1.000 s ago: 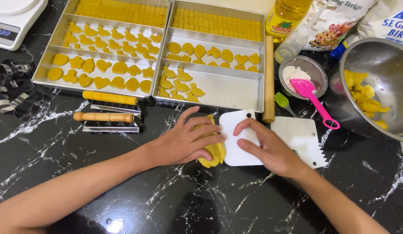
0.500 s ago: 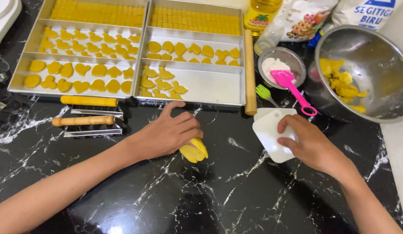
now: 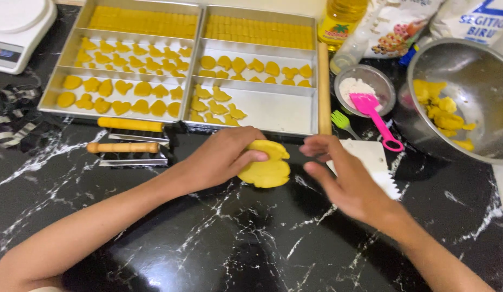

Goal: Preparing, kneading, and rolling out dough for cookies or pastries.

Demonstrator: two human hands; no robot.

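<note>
Dough lump [image 3: 265, 167]: left hand [image 3: 221, 159] grasps it; right hand [image 3: 343, 178] hovers open just beside. Soft dough may tear or stick to the countertop [image 3: 235, 243] if squeezed unevenly.

Well beyond my right hand [image 3: 343, 181], along the far edge of the counter, a clear bottle of yellow oil [image 3: 342, 19] is standing upright, wearing a yellow label with a small green and red picture on it. Just to the right of it a white plastic bag [image 3: 400, 24] is lying, printed with a colourful cluster of small pictures. Further right, past the bag, a white sack [image 3: 476, 19] with blue printing is leaning at the top corner. Far off beyond my left hand [image 3: 221, 157], in the opposite top corner, a white kitchen scale [image 3: 16, 30] is sitting, showing its small dark screen [image 3: 7, 53].
</note>
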